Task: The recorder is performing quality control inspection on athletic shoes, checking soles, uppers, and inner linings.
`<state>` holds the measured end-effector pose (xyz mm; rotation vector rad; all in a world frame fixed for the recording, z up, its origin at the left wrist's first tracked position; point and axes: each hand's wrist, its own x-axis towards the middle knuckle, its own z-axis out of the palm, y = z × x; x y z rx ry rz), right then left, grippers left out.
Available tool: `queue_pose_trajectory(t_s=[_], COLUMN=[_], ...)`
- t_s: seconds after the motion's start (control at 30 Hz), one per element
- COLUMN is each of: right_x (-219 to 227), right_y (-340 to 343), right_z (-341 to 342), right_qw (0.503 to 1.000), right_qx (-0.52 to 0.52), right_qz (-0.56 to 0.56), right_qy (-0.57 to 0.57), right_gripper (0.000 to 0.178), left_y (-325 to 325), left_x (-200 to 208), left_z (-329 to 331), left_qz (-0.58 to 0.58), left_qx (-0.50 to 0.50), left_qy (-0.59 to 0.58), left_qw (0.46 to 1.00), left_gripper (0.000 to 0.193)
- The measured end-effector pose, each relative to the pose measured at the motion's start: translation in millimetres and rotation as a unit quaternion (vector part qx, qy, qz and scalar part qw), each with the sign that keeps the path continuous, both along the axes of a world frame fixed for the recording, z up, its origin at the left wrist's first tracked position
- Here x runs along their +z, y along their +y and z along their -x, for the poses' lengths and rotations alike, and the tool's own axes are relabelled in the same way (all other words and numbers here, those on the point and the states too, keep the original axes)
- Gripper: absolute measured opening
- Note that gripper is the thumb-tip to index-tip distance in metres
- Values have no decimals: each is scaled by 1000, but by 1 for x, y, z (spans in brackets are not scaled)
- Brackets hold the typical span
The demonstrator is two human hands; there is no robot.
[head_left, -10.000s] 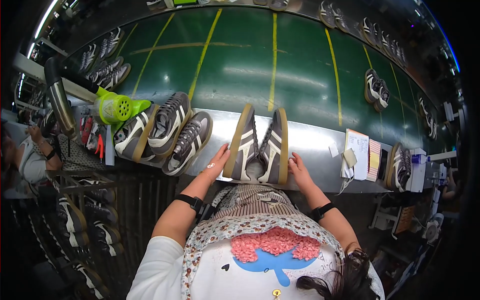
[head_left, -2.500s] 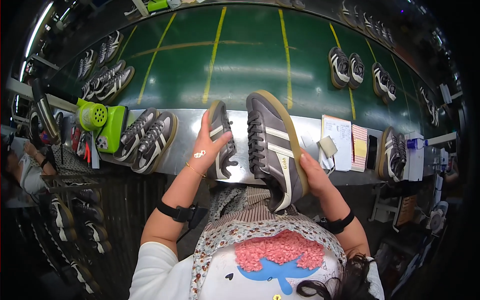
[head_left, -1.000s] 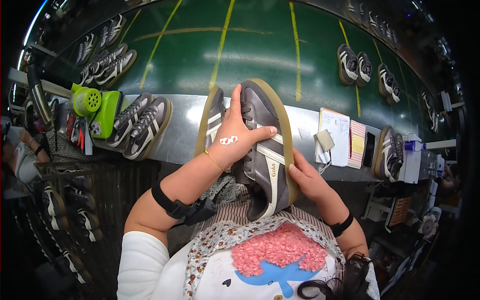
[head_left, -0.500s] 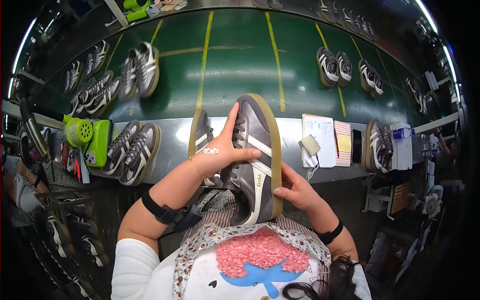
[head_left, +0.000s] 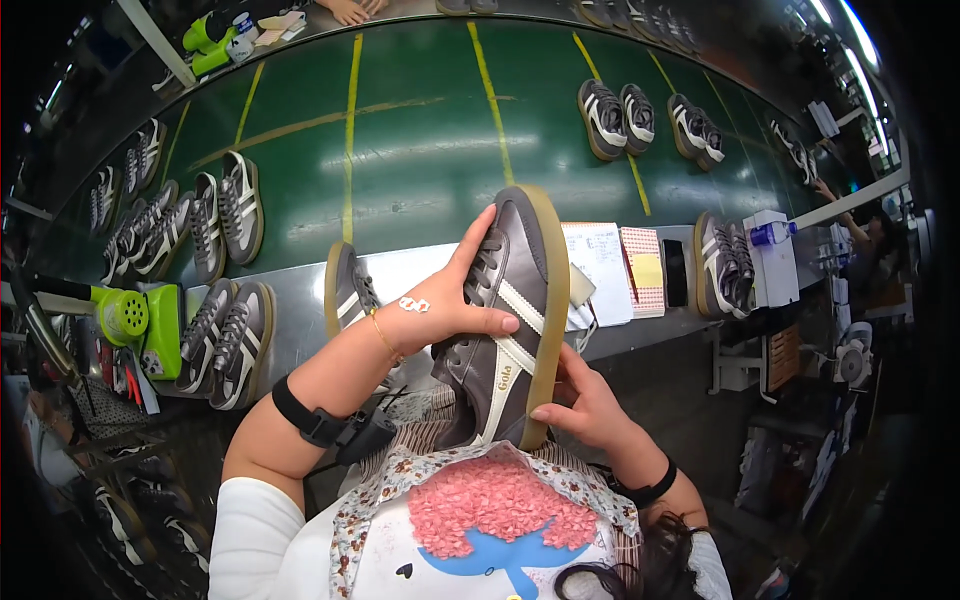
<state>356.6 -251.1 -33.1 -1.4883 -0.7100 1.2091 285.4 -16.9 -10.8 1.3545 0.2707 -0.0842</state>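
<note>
**Fingers wrapped on the shoe, now lifted off the bench**

Fingers of the left hand (head_left: 440,315) are spread across the laces of the grey shoe (head_left: 505,320), thumb pressed on its side. The heel is cupped from below by the right hand (head_left: 585,405), fingers curled on the tan sole. Ten seconds ago the shoe was lying flat on the metal bench (head_left: 420,265); now it is held above the bench, close to the chest, its sole edge turned to the right. Its partner shoe (head_left: 345,290) is left on the bench, just left of the held one. An inspection seems to be in hand.

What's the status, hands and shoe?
Left hand and right hand both gripping brown sneaker, raised, sole rightward. Its mate rests on steel ledge. Nothing obstructing.
</note>
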Motion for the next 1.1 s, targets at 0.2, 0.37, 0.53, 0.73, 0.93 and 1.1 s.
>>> queue_pose_trajectory(t_s=[0.2,0.37,0.53,0.73,0.93,1.1], right_x=[-26,-114,-212,-229,-237,-242], right_y=[-22,-53,-108,-131,-118,-106], right_z=[-56,-126,-209,-282,-315,-340], right_qw=[997,998,921,813,822,806], right_qx=[43,-31,-174,-253,-214,-127], right_qz=[-45,53,174,273,240,287], right_qy=[46,14,-301,-449,-470,-502], right_gripper=[69,42,25,18,19,15], left_y=[-30,-60,-83,-108,-123,-128], left_x=[-12,-17,-19,-9,-3,-5], left_z=[-35,-56,-64,-68,-77,-86], left_qz=[20,41,20,22,11,-18], left_qx=[71,141,216,271,289,291], left_qy=[19,69,66,74,82,88], left_qw=[997,987,974,959,954,952], left_gripper=[107,102,99,98,98,98])
